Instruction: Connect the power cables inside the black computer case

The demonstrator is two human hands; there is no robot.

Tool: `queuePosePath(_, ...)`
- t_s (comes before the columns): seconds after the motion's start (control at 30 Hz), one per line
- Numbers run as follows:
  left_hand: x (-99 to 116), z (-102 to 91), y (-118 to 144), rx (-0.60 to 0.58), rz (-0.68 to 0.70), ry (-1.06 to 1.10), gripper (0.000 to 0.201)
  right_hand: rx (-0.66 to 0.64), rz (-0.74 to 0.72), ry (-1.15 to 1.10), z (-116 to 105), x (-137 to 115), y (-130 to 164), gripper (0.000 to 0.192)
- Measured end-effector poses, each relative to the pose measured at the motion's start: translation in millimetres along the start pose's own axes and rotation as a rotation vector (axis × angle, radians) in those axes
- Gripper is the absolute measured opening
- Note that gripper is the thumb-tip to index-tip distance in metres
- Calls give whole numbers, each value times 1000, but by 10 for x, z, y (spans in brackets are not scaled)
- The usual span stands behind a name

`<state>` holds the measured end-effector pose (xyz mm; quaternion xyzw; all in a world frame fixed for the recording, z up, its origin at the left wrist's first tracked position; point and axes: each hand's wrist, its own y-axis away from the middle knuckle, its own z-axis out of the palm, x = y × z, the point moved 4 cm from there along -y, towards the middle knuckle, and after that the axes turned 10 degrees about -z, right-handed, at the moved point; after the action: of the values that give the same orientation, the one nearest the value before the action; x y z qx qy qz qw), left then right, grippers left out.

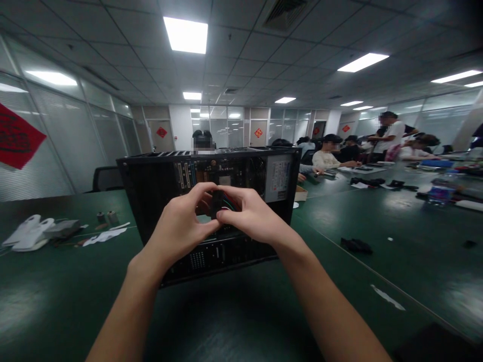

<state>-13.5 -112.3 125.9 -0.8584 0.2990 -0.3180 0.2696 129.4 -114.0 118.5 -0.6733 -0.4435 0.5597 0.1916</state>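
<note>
Connector (218, 202), small and black, with coloured wires (231, 205) (red, green, blue) trailing to its right, is the item in hand; catalogued here with its surroundings, largest first. Table (234, 311): dark green, long, running from the near edge away to the far right, where other people sit and stand at their own work. Computer case (158, 191): black tower, open on top, standing near the middle of the table toward its left side, rear panel facing the camera, with slot openings, a fan grille and a silver power-supply plate at its right end. Left hand (180, 226): closed in a pinch, thumb and forefinger curled round the connector's left side, directly in front of the case's rear panel. Right hand (252, 215): likewise closed, thumb and fingertips gripping the connector's right side where the wires leave it; the two hands touch at the thumbs. The connector sits between both hands, held up off the table, just before the middle of the rear panel; whether it touches the case cannot be told. White cloths and paper scraps (28, 232): heaped near the table's left edge. Black cloth piece (356, 245): lying to the right of the case, well apart from the hands.
</note>
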Motion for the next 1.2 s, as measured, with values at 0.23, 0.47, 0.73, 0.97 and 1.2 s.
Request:
queuePosePath(0.23, 2, -79, 22, -120, 43, 130, 58, -125, -25, -86, -49, -124, 33, 54)
queuePosePath(0.47, 32, -133, 29, -66, 185, 11, 48, -190, -43, 31, -37, -72, 56, 58)
queuePosePath(0.73, 39, -87, 18, -9, 221, -49, 45, -157, -51, 62, -66, -87, 56, 60)
queuePosePath(0.97, 83, -110, 17, -3, 230, -35, 46, -179, -51, 23, -69, -143, 60, 60)
queuePosePath(1.2, 91, -106, 23, -29, 195, -8, 46, -157, 7, -5, -61, -81, 114, 69)
